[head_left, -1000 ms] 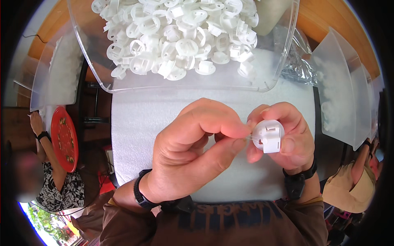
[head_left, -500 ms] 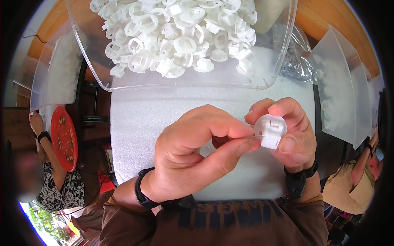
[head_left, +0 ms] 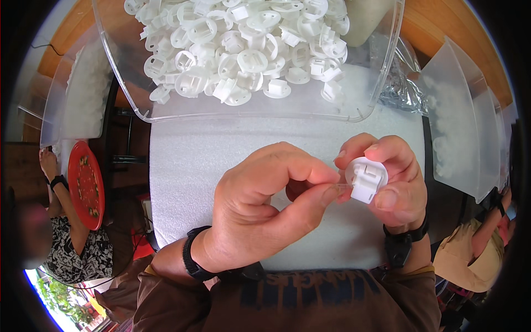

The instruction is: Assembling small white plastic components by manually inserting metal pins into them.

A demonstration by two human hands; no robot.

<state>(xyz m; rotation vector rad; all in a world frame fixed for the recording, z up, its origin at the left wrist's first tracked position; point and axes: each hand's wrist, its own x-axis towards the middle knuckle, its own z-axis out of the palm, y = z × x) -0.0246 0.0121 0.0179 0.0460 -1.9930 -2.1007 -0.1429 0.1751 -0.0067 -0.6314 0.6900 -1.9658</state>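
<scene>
In my right hand (head_left: 395,182) is a round white plastic part (head_left: 366,176) with a boxy block on its face, gripped between the thumb and fingers. My left hand (head_left: 271,193) pinches a thin clear strip (head_left: 344,186) between thumb and forefinger. The strip's free end meets the side of the block; whether it sits inside the block I cannot tell. Both hands are above the white foam-covered table top (head_left: 182,188). Beyond them a clear plastic bin (head_left: 249,115) holds a heap of similar white parts (head_left: 251,61).
A crumpled clear plastic bag (head_left: 401,83) lies right of the bin. Translucent tubs of white pieces stand at the far right (head_left: 464,110) and far left (head_left: 86,94). A red round tray (head_left: 86,188) is at left, near another person's arm (head_left: 66,193). Someone in tan clothing (head_left: 464,254) is at right.
The white part has tilted slightly and moved a little to the right in my right hand. My left hand keeps its pinch on the clear strip, almost in the same place.
</scene>
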